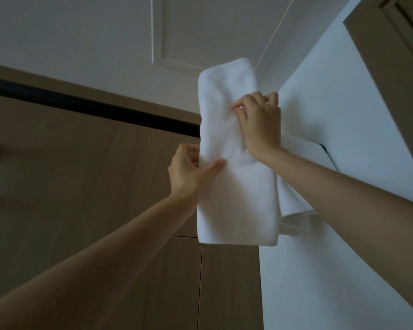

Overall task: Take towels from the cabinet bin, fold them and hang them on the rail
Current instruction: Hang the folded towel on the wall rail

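**Though folded thick, soft and limp to handle**

While draped over the right end of the dark rail [93,108], hangs as a long white towel [236,186] just beside the white wall [343,234], front half falling across the wooden cabinet panel [81,186]. Pinched at its left edge by the left hand [188,170], thumb on the front face and fingers tucked behind. Gripped higher up by the right hand [258,120], fingers curled onto the front near the right edge. Behind and to the lower right, shows more white cloth [293,198]. Cannot tell whether that is the back half of the same towel or a second one.

Looks light, by the easy two-handed pinch, and wholly without stiffness – follows gravity and holds no shape of its own. Seems plush enough to cling a little to the rail, yet probably slides off a smooth round bar if one half hangs much longer than the other. Likely to shear apart layer from layer when tugged by the top sheet alone.

Best taken at the side edges, pinching through every layer at once – as both hands do now. Calls for small downward pulls to even the two halves, not for force. Nothing fragile at stake, only a fold to keep neat
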Tool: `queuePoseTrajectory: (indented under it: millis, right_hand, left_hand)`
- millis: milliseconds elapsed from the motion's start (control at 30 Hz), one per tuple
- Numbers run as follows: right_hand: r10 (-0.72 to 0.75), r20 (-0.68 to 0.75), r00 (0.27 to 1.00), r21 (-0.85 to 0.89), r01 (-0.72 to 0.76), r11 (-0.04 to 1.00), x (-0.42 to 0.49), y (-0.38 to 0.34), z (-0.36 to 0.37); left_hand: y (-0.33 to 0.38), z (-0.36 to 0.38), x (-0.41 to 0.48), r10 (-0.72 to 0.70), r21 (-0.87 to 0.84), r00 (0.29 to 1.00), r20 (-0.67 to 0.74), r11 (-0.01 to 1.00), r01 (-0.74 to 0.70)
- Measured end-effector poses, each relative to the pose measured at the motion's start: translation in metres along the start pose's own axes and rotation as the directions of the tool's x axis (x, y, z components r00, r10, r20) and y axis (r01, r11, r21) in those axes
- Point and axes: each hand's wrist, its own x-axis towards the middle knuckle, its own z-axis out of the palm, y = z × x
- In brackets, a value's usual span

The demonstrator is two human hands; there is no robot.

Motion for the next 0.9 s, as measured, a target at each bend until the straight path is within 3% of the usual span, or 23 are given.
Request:
queuePoseTrajectory:
  millis: [67,200,267,333,433,533,733,833,900]
  right_hand:
    - [-0.102,0.029,0.994,-0.017,0.102,0.995,-0.004,-0.003,-0.002]
    - [-0.15,0.293,0.944,0.036,0.146,0.989,-0.015,-0.012,-0.004]
    - [-0.198,0.35,0.915,0.004,0.21,0.978,-0.016,-0.016,-0.006]
    - [-0.225,0.357,0.907,-0.003,0.242,0.97,-0.014,-0.02,-0.008]
    - [-0.159,0.404,0.901,0.075,0.14,0.987,-0.012,-0.021,-0.007]
    - [-0.152,0.397,0.905,0.091,0.126,0.988,-0.014,-0.023,-0.006]
    - [-0.122,0.388,0.914,0.084,0.096,0.992,-0.014,-0.025,-0.003]
    - [-0.098,0.405,0.909,0.076,0.073,0.994,-0.012,-0.025,-0.003]
    - [-0.068,0.429,0.901,0.056,0.049,0.997,-0.012,-0.026,-0.005]
  left_hand:
    - [-0.006,0.0,0.0,0.0,-0.014,1.0,-0.013,1.0,0.0]
    - [-0.016,-0.005,0.002,0.012,-0.054,0.999,-0.047,0.998,-0.014]
    - [-0.015,-0.011,0.003,0.05,-0.041,0.998,-0.036,0.998,-0.052]
    - [-0.015,-0.018,0.004,0.101,-0.012,0.995,-0.006,0.995,-0.101]
    - [-0.019,-0.031,0.01,0.171,-0.011,0.985,0.017,0.985,-0.17]
    - [-0.029,-0.044,0.023,0.156,0.026,0.988,-0.014,0.988,-0.155]
    - [-0.034,-0.043,0.058,0.018,0.069,0.958,0.286,0.997,-0.039]
    - [-0.031,-0.039,0.063,0.063,0.158,0.944,0.324,0.98,-0.12]
    - [-0.03,-0.041,0.06,0.074,0.123,0.944,0.321,0.985,-0.119]
